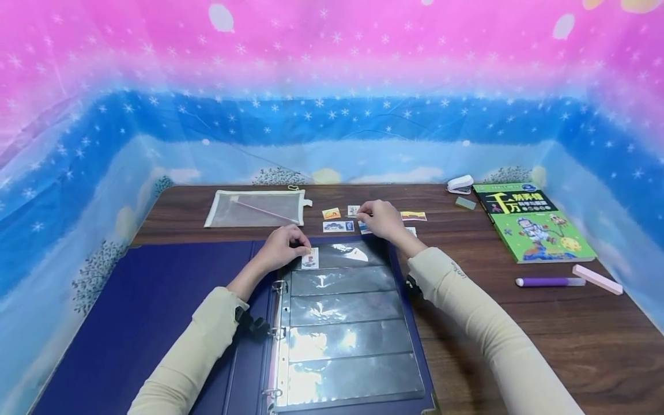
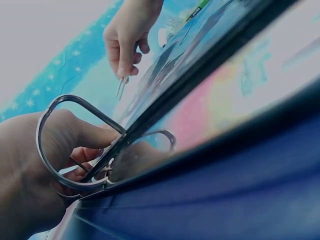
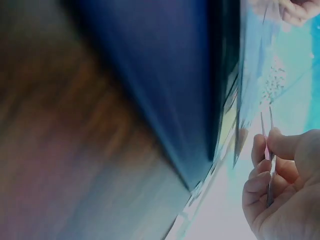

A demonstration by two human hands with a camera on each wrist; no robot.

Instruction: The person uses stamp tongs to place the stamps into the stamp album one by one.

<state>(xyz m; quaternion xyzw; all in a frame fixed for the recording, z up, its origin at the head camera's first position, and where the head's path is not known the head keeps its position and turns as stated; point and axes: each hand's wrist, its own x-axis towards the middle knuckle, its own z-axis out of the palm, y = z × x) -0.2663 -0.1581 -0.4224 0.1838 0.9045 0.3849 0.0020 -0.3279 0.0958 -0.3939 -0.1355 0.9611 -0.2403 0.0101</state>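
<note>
A navy ring binder (image 1: 171, 300) lies open, with a black pocket page (image 1: 344, 311) of clear strips on its rings. At the page's top left corner, my left hand (image 1: 284, 248) pinches the page edge between thumb and fingers, close beside a ring (image 2: 42, 135). A small white stamp with a red and grey picture (image 1: 310, 259) lies at the top strip, right by those fingertips. My right hand (image 1: 381, 218) holds slim metal tweezers (image 3: 270, 190) over the far edge of the binder, near several loose stamps (image 1: 338, 226). It partly covers some of them.
A mesh zip pouch (image 1: 254, 208) with a thin pinkish stick inside lies at the back left. To the right are a white stapler (image 1: 459, 184), an eraser (image 1: 465, 203), a green book (image 1: 539, 227), a purple marker (image 1: 550, 282) and a pale pink bar (image 1: 598, 279).
</note>
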